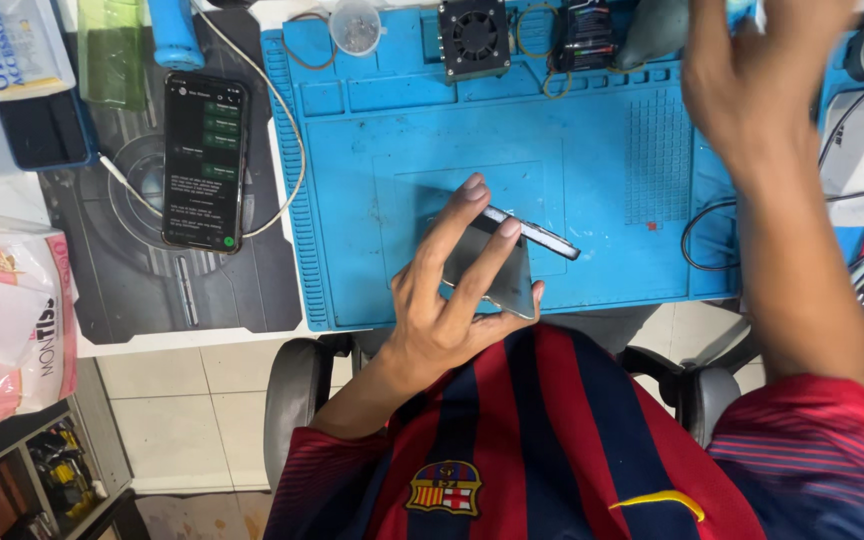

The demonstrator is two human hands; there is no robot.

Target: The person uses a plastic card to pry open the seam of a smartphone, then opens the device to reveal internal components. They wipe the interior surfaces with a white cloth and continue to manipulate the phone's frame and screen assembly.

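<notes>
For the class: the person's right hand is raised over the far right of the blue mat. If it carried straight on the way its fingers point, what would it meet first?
Probably the grey rounded object at the mat's far edge: the right hand points up-left toward it. Motion blur and unclear depth make this uncertain.

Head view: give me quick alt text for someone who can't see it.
The left hand holds a phone tilted above a blue work mat. The right hand reaches toward the mat's far edge. A second phone, screen lit, lies left of the mat.

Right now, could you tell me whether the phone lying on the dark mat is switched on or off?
On. The phone on the dark mat has a lit screen showing a dark chat view with green message bubbles, and a white cable runs beside it.
</notes>
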